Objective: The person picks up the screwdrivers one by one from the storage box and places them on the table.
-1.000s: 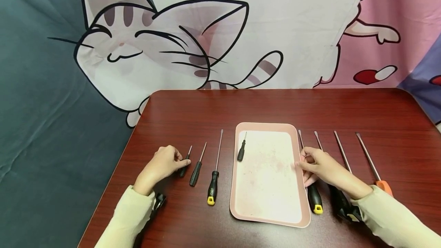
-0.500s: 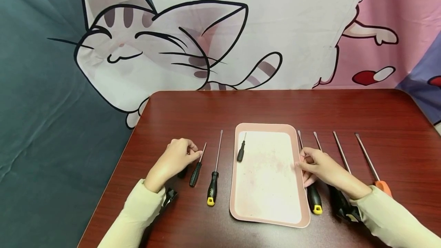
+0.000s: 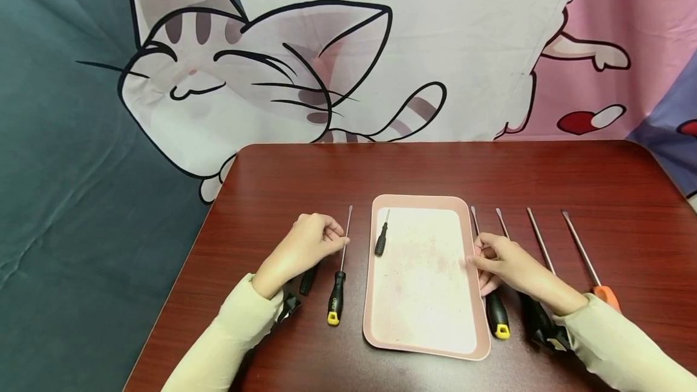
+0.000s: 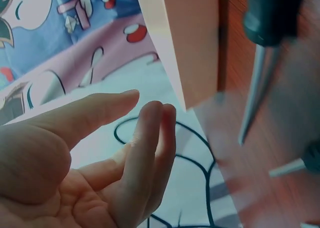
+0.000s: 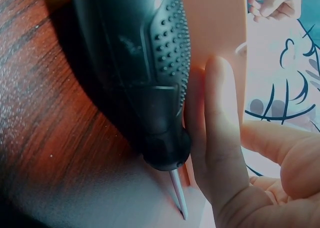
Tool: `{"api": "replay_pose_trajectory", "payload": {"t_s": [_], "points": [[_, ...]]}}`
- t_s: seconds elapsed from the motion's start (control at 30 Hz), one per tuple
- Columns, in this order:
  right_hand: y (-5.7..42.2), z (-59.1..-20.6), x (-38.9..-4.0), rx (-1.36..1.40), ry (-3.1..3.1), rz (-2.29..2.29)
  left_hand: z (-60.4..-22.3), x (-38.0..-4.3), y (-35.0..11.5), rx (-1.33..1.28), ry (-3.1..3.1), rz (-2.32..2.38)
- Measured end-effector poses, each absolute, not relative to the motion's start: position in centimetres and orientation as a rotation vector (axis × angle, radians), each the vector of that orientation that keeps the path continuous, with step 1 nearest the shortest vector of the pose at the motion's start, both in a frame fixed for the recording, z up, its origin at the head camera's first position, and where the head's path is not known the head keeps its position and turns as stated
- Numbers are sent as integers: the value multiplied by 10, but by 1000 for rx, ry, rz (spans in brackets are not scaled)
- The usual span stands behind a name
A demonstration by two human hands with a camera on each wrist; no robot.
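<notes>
My left hand (image 3: 307, 244) hovers over the left group of screwdrivers, fingers loosely bent. In the left wrist view its thumb and fingertips stand apart with nothing between them. Its fingertips overlap the shaft of a black-and-yellow screwdriver (image 3: 336, 298). Below the hand shows the black handle of a smaller screwdriver (image 3: 308, 280), its shaft hidden. My right hand (image 3: 503, 262) grips the right rim of a pink tray (image 3: 372, 295), thumb at the rim and fingers along its outer side. One small black screwdriver (image 3: 382, 239) lies at the tray's upper left.
Right of the tray lie several larger screwdrivers, among them a black-and-yellow one (image 3: 498, 316) and one with an orange handle (image 3: 607, 297). My right forearm crosses over some of them. Behind the brown table (image 3: 435, 168) hangs a cartoon-cat cloth (image 3: 490, 47).
My left hand has moved rightward, past the small screwdrivers on the left to the black-and-yellow one. My right hand and the tray have stayed in place.
</notes>
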State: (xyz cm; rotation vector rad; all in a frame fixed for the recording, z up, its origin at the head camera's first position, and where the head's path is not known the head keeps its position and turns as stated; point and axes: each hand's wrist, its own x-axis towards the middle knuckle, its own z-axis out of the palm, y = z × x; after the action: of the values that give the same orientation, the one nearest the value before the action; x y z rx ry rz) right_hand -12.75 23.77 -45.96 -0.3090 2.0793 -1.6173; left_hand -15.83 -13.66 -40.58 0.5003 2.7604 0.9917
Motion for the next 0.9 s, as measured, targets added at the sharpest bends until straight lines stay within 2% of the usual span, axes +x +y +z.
{"api": "replay_pose_trajectory", "payload": {"t_s": [0.67,0.9], "points": [[238,-460,-127,-291,2076,-1624,-405,-174,-69,732,2693,805],[239,-460,-127,-288,2073,-1632,-413,-172,-54,773,2771,567]]}}
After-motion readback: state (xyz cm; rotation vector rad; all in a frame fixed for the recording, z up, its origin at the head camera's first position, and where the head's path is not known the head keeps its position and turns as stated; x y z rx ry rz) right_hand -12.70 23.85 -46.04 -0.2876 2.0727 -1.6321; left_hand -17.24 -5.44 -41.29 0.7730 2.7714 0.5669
